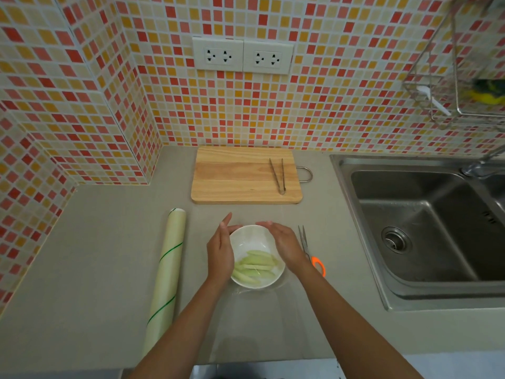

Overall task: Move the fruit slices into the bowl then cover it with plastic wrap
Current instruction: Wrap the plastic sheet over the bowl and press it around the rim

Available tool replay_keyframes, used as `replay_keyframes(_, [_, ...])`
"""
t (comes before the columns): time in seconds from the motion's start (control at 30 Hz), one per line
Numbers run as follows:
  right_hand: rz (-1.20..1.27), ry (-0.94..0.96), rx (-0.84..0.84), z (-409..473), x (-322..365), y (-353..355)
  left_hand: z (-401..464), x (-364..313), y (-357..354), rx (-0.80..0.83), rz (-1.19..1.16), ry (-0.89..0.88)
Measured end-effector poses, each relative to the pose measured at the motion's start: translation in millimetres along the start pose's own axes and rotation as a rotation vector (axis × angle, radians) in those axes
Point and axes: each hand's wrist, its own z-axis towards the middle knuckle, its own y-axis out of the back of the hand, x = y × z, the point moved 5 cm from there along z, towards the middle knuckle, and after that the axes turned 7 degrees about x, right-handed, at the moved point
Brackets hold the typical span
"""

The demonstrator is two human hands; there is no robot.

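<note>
White bowl (252,242) upright on grey counter, pale green fruit slices (255,266) piled in its near half. Clear plastic wrap (247,292) shows at near rim; roll of wrap (166,272) lies left

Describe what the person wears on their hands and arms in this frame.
Nothing shows on either one. The left hand and right hand are bare, with no gloves, rings, watch or bracelet visible. Both forearms are uncovered to the frame edge, with no sleeves in view.

Mosaic tile walls (341,86), red/orange/cream, meeting in a corner at left. Two white double sockets (242,55) on back wall. Grey surface (103,255); steel sink (426,231) at right, wire rack (459,77) above it.
</note>
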Motion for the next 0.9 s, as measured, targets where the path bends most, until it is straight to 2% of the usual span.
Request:
replay_keyframes(0.1, [0.035, -0.057, -0.021, 1, -11, 5, 8, 0, -3, 0.097, -0.01, 0.039])
replay_keyframes(0.2, [0.11, -0.062, -0.118, -2, -19, 6, 18, -7, -4, 0.19, 0.099, 0.031])
replay_keyframes(0.3, [0.162, -0.028, -0.25, -7, -25, 8, 26, -12, 5, 0.048, 0.324, -0.03])
replay_keyframes(0.37, [0.187, -0.022, -0.284, -10, -29, 10, 27, -9, 14, -0.052, 0.466, 0.018])
replay_keyframes(0.47, [0.19, -0.015, -0.309, -13, -32, 12, 24, 3, 16, 0.003, 0.567, 0.198])
replay_keyframes(0.57, [0.177, -0.006, -0.317, -12, -31, 12, 26, 13, 13, 0.077, 0.549, 0.327])
replay_keyframes(0.7, [0.169, 0.002, -0.299, -11, -32, 13, 31, 14, 10, 0.088, 0.448, 0.315])
replay_keyframes(0.9, [0.129, 0.007, -0.305, -11, -32, 12, 30, 10, 14, -0.07, 0.201, 0.252])
